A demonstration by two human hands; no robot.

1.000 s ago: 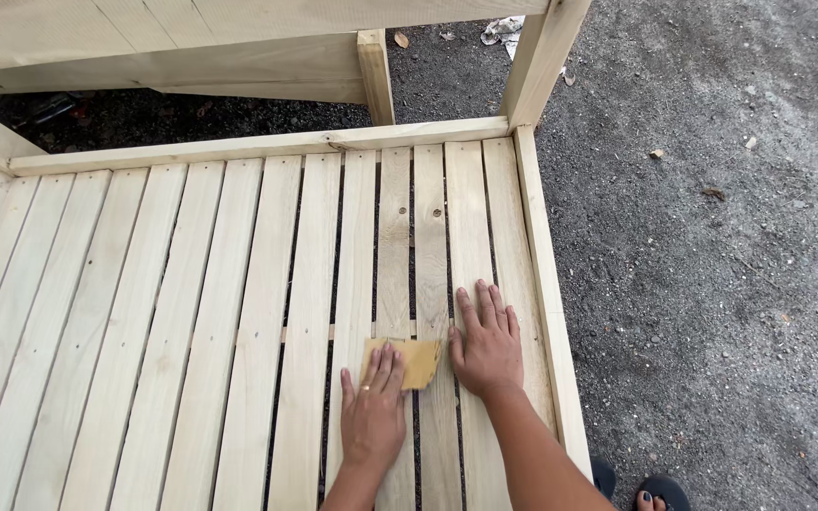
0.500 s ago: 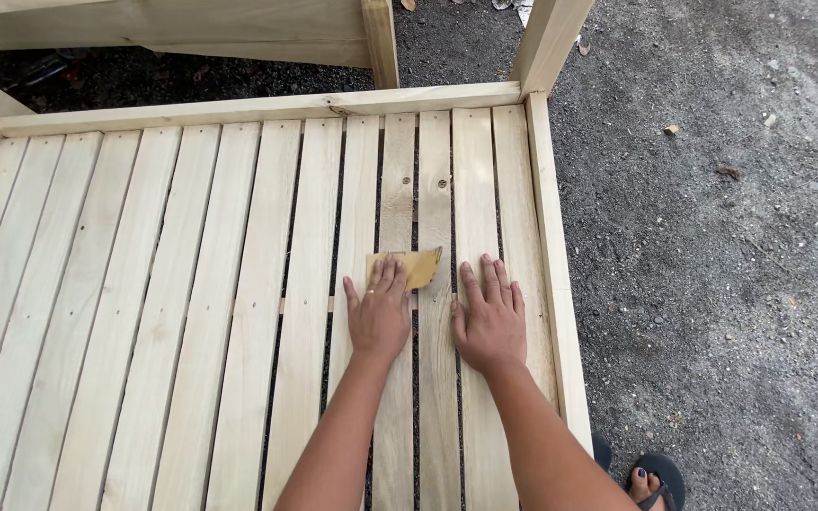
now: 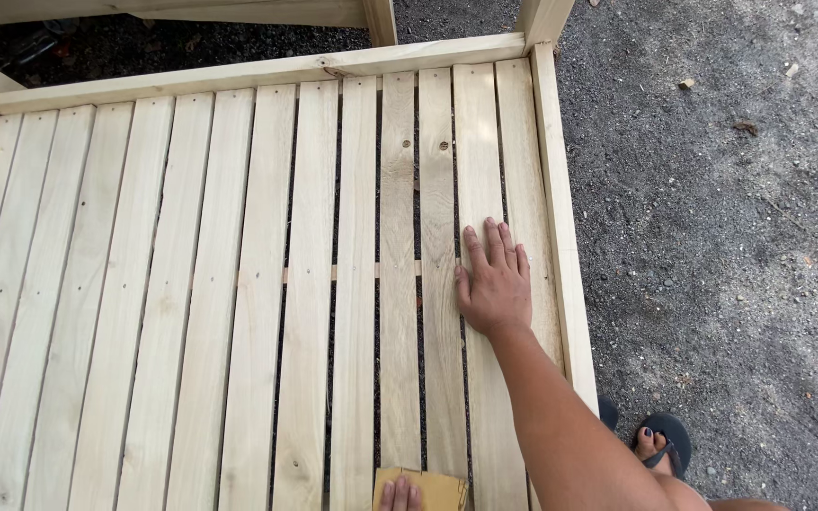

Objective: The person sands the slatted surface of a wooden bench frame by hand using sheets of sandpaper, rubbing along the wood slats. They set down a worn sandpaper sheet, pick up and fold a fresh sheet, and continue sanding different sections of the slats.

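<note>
The left hand (image 3: 400, 494) has slid back down the pale slatted wooden frame (image 3: 239, 284) to the bottom edge, fingertips pressing flat on the tan square sandpaper sheet (image 3: 420, 488). One sanding stroke looks finished. The right hand (image 3: 494, 282) stays flat, fingers spread, holding nothing.

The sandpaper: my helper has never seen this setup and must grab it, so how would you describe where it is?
Start at the pale slatted wooden frame on the dark gravel. Follow the slats down to the bottom edge of the view, left of the right hand lying flat. There the left hand presses a sandpaper sheet, the only tan, flat paper on the wood.
</note>
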